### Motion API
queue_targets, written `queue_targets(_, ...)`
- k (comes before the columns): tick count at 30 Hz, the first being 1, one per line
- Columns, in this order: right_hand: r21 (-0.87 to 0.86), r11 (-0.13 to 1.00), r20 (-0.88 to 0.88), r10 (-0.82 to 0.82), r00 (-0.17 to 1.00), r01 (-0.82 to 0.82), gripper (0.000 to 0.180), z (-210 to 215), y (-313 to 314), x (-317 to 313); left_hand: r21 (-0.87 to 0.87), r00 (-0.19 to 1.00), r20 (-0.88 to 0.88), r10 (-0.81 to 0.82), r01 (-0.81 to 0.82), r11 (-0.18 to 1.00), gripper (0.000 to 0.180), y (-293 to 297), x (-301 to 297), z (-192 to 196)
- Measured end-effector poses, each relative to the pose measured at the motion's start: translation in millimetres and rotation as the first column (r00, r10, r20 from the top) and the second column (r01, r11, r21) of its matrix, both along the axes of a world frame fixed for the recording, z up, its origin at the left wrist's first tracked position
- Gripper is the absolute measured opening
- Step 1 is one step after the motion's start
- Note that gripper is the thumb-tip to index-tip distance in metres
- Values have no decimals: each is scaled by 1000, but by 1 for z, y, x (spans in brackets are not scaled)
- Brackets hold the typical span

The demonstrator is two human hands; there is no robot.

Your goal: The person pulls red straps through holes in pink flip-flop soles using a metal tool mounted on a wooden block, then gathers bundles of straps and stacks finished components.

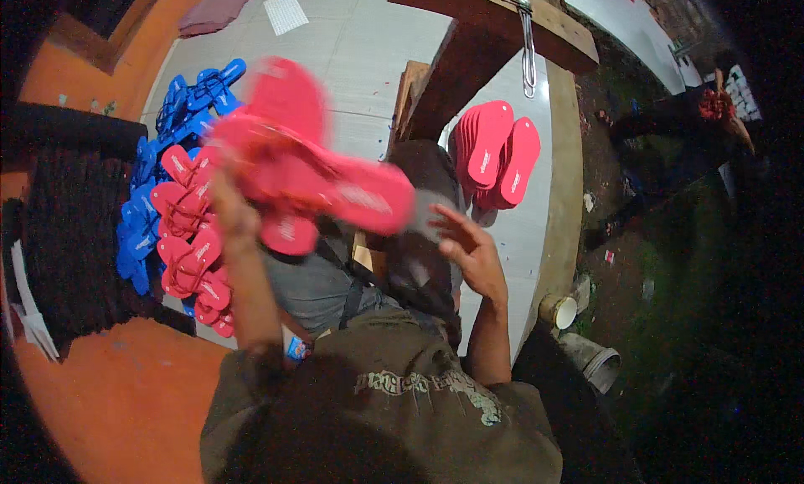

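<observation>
Above the lap (pixel 314 296), the left hand (pixel 237 220) is closed around pink sandals (pixel 368 191), seemingly two, crossed, though blur hides the exact count. One's long axis runs left to right, its heel end just beside the right hand (pixel 479 262), which is loosely open, holding nothing. By the tiled floor's (pixel 360 74) left edge lie heaped sandals (pixel 172 254), pink and blue, too overlapped to count; toward its right edge, two stacks of soles (pixel 521 159). Beyond, one metal tool (pixel 527 53) hangs at a wooden beam (pixel 469 0).
</observation>
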State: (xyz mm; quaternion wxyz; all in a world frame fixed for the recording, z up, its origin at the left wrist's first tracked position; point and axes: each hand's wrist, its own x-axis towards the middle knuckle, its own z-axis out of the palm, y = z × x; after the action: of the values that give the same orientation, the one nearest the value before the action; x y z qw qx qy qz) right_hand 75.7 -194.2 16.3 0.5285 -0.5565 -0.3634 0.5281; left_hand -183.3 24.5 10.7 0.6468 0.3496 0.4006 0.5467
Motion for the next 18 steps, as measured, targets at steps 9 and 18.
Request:
queue_targets(9, 131, 875, 517, -461, 721, 466, 11, -79, 9, -21, -169, 917, 68, 393, -377, 911, 43, 204, -235, -102)
queue_targets(18, 177, 831, 522, -533, 665, 527, 13, -90, 3, -15, -63, 524, -501, 689, -816, 574, 46, 147, -234, -117)
